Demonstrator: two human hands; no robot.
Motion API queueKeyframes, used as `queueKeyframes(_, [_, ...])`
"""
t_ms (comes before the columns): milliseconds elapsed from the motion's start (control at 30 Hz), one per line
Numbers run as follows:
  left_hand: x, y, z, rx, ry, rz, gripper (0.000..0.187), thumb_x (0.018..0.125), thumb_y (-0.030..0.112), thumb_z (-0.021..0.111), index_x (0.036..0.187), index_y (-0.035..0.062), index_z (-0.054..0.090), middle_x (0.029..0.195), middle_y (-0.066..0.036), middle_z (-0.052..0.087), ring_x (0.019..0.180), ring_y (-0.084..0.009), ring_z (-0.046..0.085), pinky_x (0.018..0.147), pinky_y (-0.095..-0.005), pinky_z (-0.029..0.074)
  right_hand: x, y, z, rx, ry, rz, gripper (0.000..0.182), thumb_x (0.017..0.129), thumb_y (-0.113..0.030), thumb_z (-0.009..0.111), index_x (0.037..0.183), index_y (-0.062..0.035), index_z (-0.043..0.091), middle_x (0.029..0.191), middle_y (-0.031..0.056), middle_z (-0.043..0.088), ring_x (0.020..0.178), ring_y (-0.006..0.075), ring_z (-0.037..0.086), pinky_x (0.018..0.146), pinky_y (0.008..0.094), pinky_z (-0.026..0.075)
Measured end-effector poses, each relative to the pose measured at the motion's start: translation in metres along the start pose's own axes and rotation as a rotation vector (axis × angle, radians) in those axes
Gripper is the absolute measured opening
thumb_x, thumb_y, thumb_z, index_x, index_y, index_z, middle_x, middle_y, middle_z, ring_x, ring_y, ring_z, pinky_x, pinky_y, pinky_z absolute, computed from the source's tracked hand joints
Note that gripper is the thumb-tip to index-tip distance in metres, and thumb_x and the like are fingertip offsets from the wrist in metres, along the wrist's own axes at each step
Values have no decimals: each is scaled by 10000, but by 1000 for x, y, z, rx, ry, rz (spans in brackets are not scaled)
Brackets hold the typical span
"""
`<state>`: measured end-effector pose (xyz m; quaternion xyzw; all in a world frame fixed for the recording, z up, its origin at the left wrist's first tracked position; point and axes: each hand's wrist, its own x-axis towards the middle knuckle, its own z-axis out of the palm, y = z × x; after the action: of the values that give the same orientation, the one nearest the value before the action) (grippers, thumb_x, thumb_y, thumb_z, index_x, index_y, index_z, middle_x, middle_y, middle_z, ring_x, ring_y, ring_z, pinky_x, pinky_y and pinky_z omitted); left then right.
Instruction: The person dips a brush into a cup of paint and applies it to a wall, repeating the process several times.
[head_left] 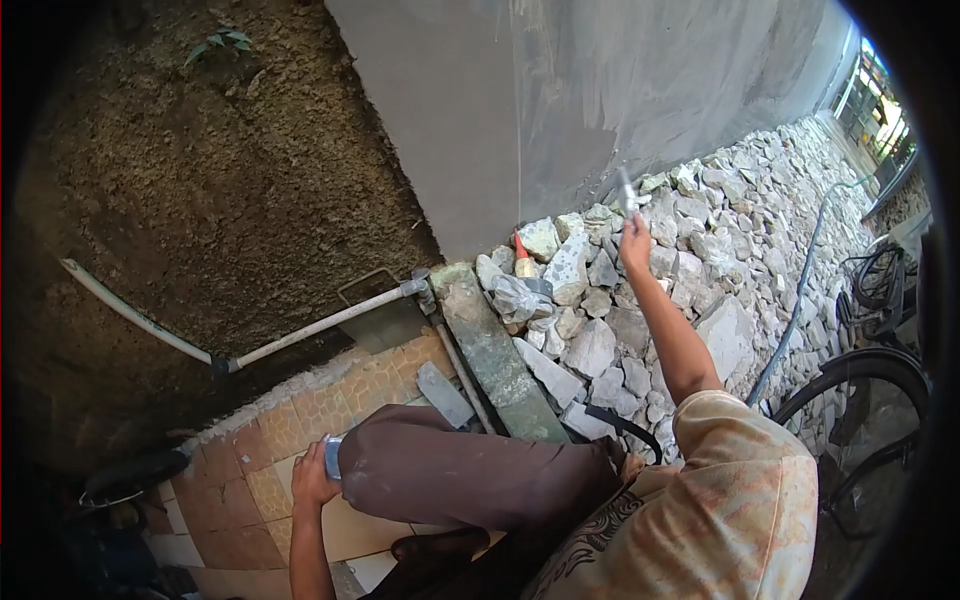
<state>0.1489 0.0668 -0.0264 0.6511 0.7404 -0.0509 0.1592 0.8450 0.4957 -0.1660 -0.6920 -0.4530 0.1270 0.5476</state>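
Observation:
My right hand point(635, 243) is stretched out over the rubble at the foot of the grey wall point(590, 90). Its fingers are closed around a pale, silvery hand tool point(627, 192), blurred, with its thin end pointing up near the wall's lower edge; the exact kind cannot be made out. At the lower left, my left hand point(314, 474) is beside my bent knee, closed on a bluish-grey object point(333, 457) partly hidden by the fingers and the trouser leg. A tube with a red tip point(521, 252) stands among the stones next to a crumpled plastic bag point(520, 298).
Broken stones point(730, 220) run along the wall, with a hose point(802, 285) across them. A bicycle wheel point(860, 365) stands at the right. A concrete ledge point(500, 355), a white pipe point(310, 326), tiled floor point(245, 475) and an earth bank point(240, 170) are to the left.

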Motion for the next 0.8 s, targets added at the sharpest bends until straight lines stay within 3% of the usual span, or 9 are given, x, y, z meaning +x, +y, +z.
queueKeyframes(100, [3, -5, 3, 45, -40, 5, 1055, 675, 424, 901, 1565, 73, 456, 1371, -145, 630, 1243, -361, 631, 1093, -473, 455, -51, -67, -2, 8, -494, 71, 399, 1060, -174, 588, 1433, -44, 644, 1080, 202, 754, 941, 230, 686, 887, 379, 534])
queueKeyframes(133, [4, -3, 2, 38, -41, 7, 1049, 683, 422, 898, 1567, 74, 454, 1365, -146, 630, 1242, -362, 631, 1092, -475, 455, -66, -68, 2, 61, -592, -80, 397, 1066, -168, 595, 1445, -56, 637, 1107, 192, 749, 948, 215, 678, 890, 377, 534])
queueKeyframes(300, [4, -3, 5, 17, -65, 11, 1033, 704, 421, 892, 1571, 76, 450, 1358, -151, 631, 1240, -370, 631, 1094, -480, 452, -85, -95, -25, 114, -909, -258, 420, 1071, -191, 603, 1477, -83, 616, 1336, 192, 711, 1203, 250, 650, 1073, 376, 479])
queueKeyframes(400, [6, 1, 2, -10, -70, -22, 1027, 711, 430, 891, 1569, 78, 452, 1358, -154, 630, 1236, -376, 631, 1098, -484, 448, -60, -96, -37, 17, -945, -48, 421, 1072, -207, 603, 1475, -85, 619, 1343, 185, 714, 1212, 236, 645, 1074, 376, 479])
queueKeyframes(433, [6, 2, 0, 6, -80, -31, 1033, 707, 438, 895, 1567, 74, 453, 1357, -153, 631, 1239, -374, 629, 1097, -485, 450, -50, -79, -34, 24, -795, -159, 414, 1074, -224, 598, 1464, -91, 632, 1280, 188, 739, 1157, 214, 660, 1029, 379, 502])
queueKeyframes(533, [3, 1, 0, 10, -65, -15, 1047, 698, 453, 901, 1563, 66, 455, 1357, -150, 631, 1251, -369, 624, 1098, -486, 453, -1, -22, -22, -68, -575, -31, 406, 1066, -213, 580, 1440, -70, 648, 1188, 216, 760, 1080, 248, 705, 965, 397, 530])
queueKeyframes(600, [0, 2, -5, 3, -40, 7, 1053, 694, 460, 903, 1561, 62, 456, 1358, -149, 631, 1259, -367, 621, 1098, -486, 455, 12, -10, -15, -75, -170, 10, 406, 1051, -195, 566, 1415, -38, 658, 1076, 241, 769, 983, 299, 737, 888, 425, 549])
queueKeyframes(700, [-1, 8, -10, -3, -16, 4, 1062, 686, 465, 907, 1557, 55, 458, 1354, -152, 631, 1265, -367, 619, 1097, -485, 459, 3, -3, 1, -54, -39, -51, 405, 1040, -187, 558, 1390, -13, 665, 1003, 258, 759, 929, 353, 743, 851, 454, 552])
queueKeyframes(800, [2, 3, -4, 10, -60, -24, 1058, 688, 462, 907, 1556, 55, 461, 1350, -154, 633, 1258, -373, 621, 1098, -486, 457, -45, -31, 12, -62, -340, -97, 381, 1038, -183, 567, 1361, -18, 683, 930, 241, 751, 811, 327, 713, 775, 442, 546])
